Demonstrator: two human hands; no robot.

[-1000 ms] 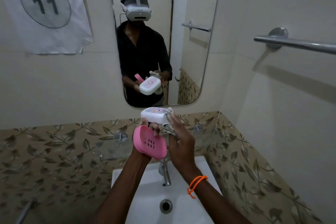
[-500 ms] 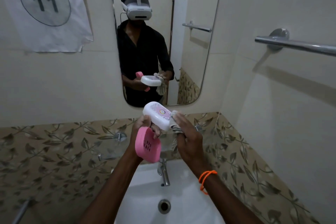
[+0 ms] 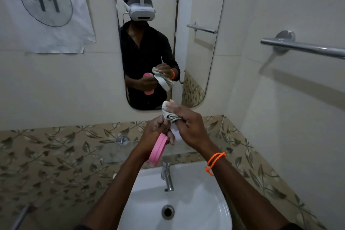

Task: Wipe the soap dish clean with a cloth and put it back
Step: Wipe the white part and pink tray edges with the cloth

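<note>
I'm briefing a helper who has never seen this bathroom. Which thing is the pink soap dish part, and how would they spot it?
Start at the white sink and go up past the steel tap. Just above it, the left hand holds the pink soap dish part edge-on, beside the right hand gripping a cloth. It is the only pink thing above the sink.

The room is dim and a bit grey — the light seems soft and comes from above. The towel bar (image 3: 306, 47) throws a long dark shadow down the wall. The white sink (image 3: 211, 209) has a small shine on its rim. Straight lines bend near the edges, and the hands look a little blurry.
</note>
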